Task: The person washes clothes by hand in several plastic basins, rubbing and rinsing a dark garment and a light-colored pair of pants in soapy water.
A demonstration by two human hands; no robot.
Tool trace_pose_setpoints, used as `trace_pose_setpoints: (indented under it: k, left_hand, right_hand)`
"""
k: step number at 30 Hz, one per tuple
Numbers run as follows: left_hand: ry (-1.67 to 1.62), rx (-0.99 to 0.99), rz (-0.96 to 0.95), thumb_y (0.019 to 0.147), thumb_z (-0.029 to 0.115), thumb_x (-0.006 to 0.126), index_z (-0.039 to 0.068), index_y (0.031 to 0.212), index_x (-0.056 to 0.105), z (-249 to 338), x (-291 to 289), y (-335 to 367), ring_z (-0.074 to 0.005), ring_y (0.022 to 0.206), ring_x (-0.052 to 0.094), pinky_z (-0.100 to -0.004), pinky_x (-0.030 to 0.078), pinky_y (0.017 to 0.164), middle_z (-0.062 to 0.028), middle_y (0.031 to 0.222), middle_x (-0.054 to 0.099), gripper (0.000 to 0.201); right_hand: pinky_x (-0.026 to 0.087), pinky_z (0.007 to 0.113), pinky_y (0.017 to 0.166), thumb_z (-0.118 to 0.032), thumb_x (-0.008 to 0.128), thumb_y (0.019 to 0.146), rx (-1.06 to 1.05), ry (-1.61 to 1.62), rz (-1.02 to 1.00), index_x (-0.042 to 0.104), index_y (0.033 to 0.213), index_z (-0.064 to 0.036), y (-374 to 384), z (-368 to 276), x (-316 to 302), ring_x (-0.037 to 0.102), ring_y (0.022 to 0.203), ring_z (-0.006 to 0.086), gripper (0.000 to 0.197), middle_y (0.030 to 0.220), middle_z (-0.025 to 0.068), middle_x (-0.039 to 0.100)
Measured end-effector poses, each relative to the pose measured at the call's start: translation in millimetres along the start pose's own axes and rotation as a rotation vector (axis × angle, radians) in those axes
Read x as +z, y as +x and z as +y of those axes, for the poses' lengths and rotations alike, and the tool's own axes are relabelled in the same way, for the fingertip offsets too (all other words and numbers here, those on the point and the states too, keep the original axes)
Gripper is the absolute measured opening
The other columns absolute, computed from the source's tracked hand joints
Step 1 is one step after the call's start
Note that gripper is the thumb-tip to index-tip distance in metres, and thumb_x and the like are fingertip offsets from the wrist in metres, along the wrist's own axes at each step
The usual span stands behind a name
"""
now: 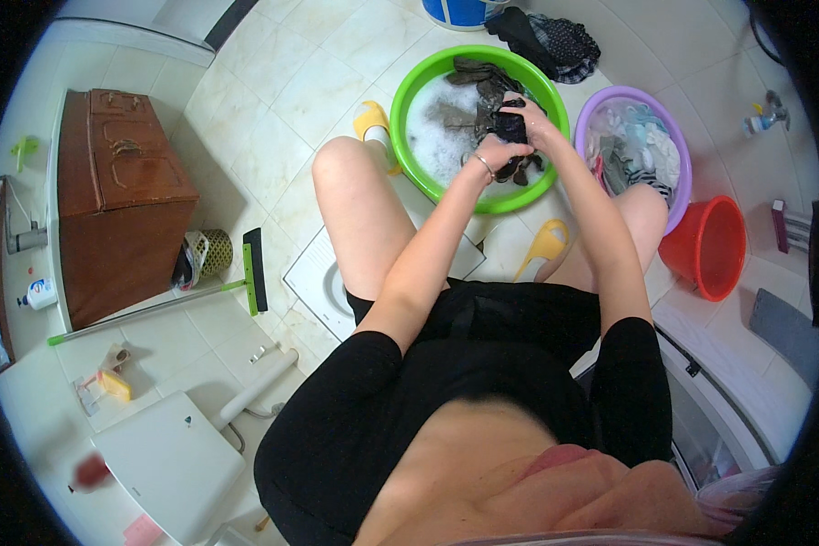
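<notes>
Evidently both hands are busy with a black cloth (511,127), which sits over the green basin (495,207) in the upper middle of the frame. The left hand (502,153), with a bracelet (485,166) at its wrist, grips the cloth from below, while the right hand (539,129) clasps it from above and to the right; fingers are curled around it on both sides. The folds run together, so it is hard to say whether the cloth is one separate piece or part of the dark laundry (482,75) lying behind it in the basin. White suds (435,136) cover the basin's left half. Just beside it, toward the upper right, a purple basin (685,182) holds mixed light and grey clothes (644,136), and a red bucket (726,250) stands below that. More dark clothes (560,50) lie on the floor at the top of the frame, near a blue bucket (460,12). A green-framed squeegee (256,273) lies left of centre, near a brown cabinet (127,214).
</notes>
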State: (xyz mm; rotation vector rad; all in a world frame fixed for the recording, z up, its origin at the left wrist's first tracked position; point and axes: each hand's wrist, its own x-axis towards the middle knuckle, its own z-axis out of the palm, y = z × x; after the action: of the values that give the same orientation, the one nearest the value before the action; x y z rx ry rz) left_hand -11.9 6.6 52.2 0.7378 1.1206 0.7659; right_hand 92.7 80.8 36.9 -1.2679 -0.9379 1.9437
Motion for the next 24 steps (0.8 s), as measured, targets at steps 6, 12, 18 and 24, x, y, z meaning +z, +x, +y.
trace_pose_setpoints:
  k: [6, 12, 18, 24]
  left_hand:
    - [0.652, 0.107, 0.507, 0.060, 0.028, 0.067, -0.004, 0.107, 0.036, -31, 20, 12, -0.0326, 0.083, 0.056, -0.0346, 0.044, 0.072, -0.0212, 0.087, 0.057, 0.064]
    - [0.360, 0.374, 0.503, 0.068, 0.028, 0.060, 0.000, 0.094, 0.056, -43, -28, 20, -0.0344, 0.085, 0.056, -0.0362, 0.044, 0.074, -0.0192, 0.088, 0.059, 0.038]
    - [-0.720, -0.020, -0.253, 0.083, 0.035, 0.044, 0.004, 0.084, 0.046, 22, -5, -8, -0.0113, 0.044, 0.040, -0.0241, 0.034, 0.044, -0.0035, 0.054, 0.044, 0.031]
    - [-1.319, -0.162, -0.864, 0.084, 0.036, 0.039, -0.002, 0.100, 0.046, 43, 7, -23, -0.0088, 0.043, 0.034, -0.0215, 0.028, 0.046, 0.0004, 0.054, 0.034, 0.042]
  right_hand:
    - [0.040, 0.035, 0.078, -0.021, 0.064, 0.061, -0.125, -0.903, 0.348, 0.043, 0.106, -0.0056, 14, 23, 6, 0.051, 0.088, 0.0298, 0.052, 0.093, 0.0206, 0.052]
    - [0.037, 0.030, 0.084, -0.032, 0.067, 0.062, -0.087, -0.515, 0.006, 0.027, 0.120, 0.0064, -7, -16, 44, 0.045, 0.100, 0.0250, 0.080, 0.112, 0.0221, 0.043]
    - [0.041, 0.038, 0.081, -0.029, 0.059, 0.076, -0.008, -0.021, -0.242, 0.034, 0.122, -0.0067, -21, -52, -6, 0.045, 0.102, 0.0200, 0.058, 0.114, 0.0085, 0.044]
    - [0.035, 0.045, 0.089, -0.043, 0.054, 0.076, 0.059, 0.478, -0.637, 0.029, 0.126, -0.0102, -28, -43, 9, 0.043, 0.107, 0.0263, 0.065, 0.118, 0.0144, 0.042]
